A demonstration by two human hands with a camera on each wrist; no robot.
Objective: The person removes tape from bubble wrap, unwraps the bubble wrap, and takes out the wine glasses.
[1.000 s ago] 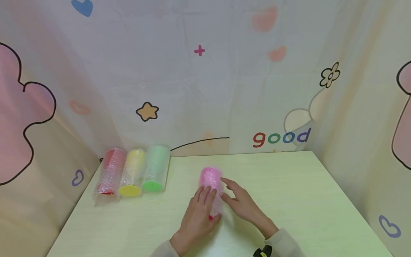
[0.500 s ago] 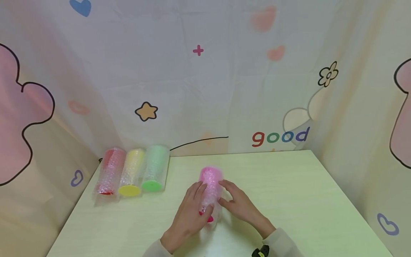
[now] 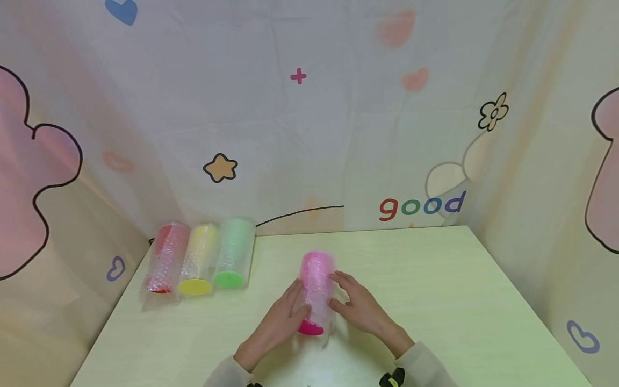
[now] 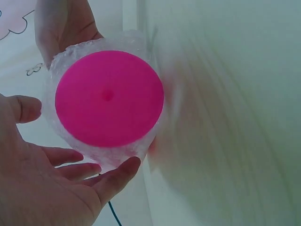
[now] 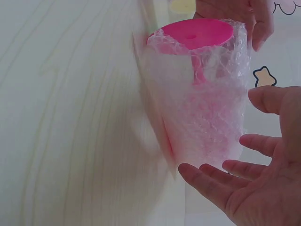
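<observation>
A pink stemmed cup in bubble wrap (image 3: 317, 279) lies on its side in the middle of the table, its flat round base toward me. The left wrist view looks straight at that deep pink base (image 4: 108, 99). A short stem (image 5: 199, 70) shows through the wrap in the right wrist view. My left hand (image 3: 276, 321) lies along the cup's left side, fingertips at the wrap and thumb near the base. On the other side my right hand (image 3: 364, 307) has its spread fingers and thumb right at the wrap. Neither hand curls round the cup.
Three more bubble-wrapped cups lie side by side at the table's back left: red (image 3: 167, 258), yellow (image 3: 195, 286) and green (image 3: 235, 247). A printed curtain (image 3: 309, 134) stands behind the pale wooden table (image 3: 435, 290) and along both sides.
My left hand has slid off the top of the pink cup to its left side, uncovering the base. The cup has shifted slightly at its near end. My right hand has barely moved.
</observation>
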